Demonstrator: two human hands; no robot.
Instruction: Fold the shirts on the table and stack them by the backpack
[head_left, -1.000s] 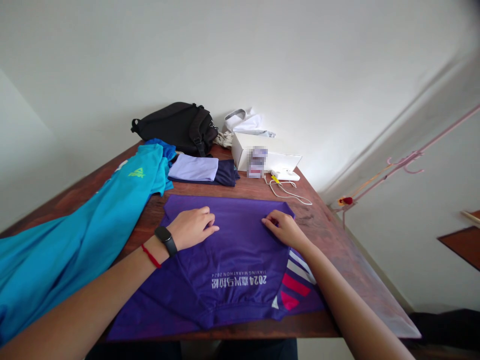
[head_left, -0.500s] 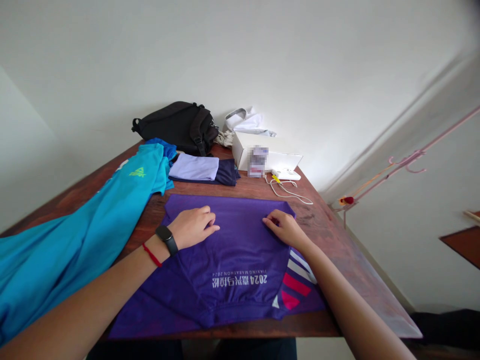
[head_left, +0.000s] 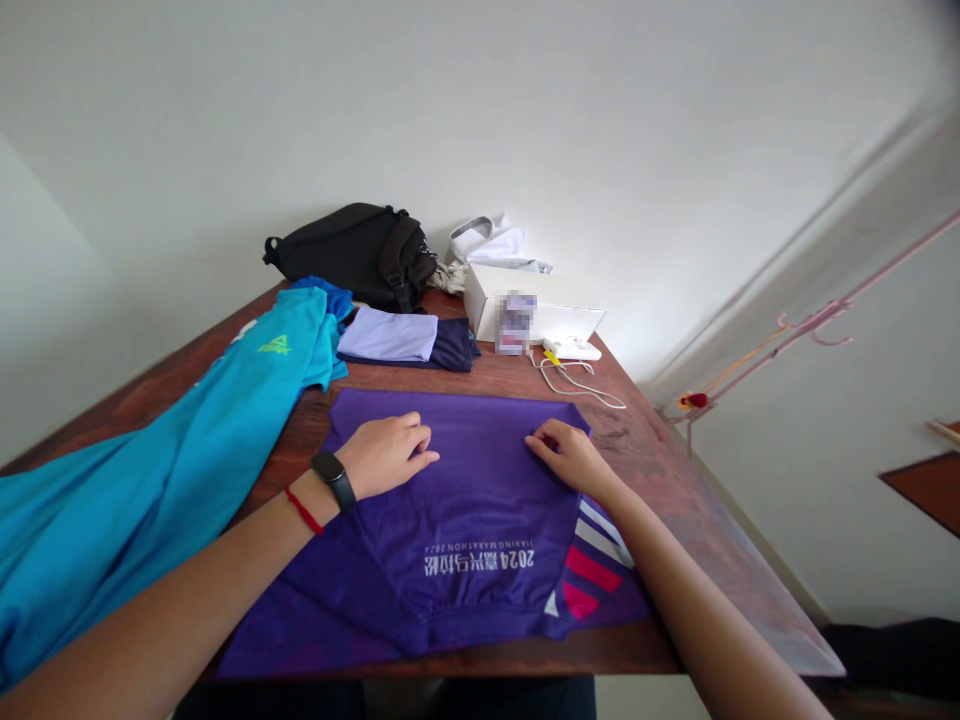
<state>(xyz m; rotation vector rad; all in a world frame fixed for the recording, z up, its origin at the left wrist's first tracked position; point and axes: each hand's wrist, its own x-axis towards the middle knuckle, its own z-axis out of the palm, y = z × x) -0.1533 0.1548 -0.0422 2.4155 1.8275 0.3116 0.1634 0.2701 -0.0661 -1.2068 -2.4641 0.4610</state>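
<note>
A purple running shirt [head_left: 480, 490] lies spread on the table in front of me, folded over itself. White printing with "2024" reads upside down near its front edge, and white and red stripes mark the right side. On the left part of the cloth rests my left hand [head_left: 390, 450], its fingers curled in and thumb pointing right. Near the shirt's upper right corner is my right hand [head_left: 562, 452], its fingers also bent inward. Beneath both hands the fabric looks flat, with none of it seen gathered in the fingers. My left wrist carries a black band and a red string.
Left of the shirt spreads a turquoise garment [head_left: 217, 440]. Behind lie folded lavender cloth [head_left: 391, 333] and dark navy cloth [head_left: 454, 345]. A black backpack [head_left: 345, 255], white box [head_left: 544, 305] and white cable [head_left: 577, 388] stand farther back. The wooden table's [head_left: 705, 560] edge runs along the right.
</note>
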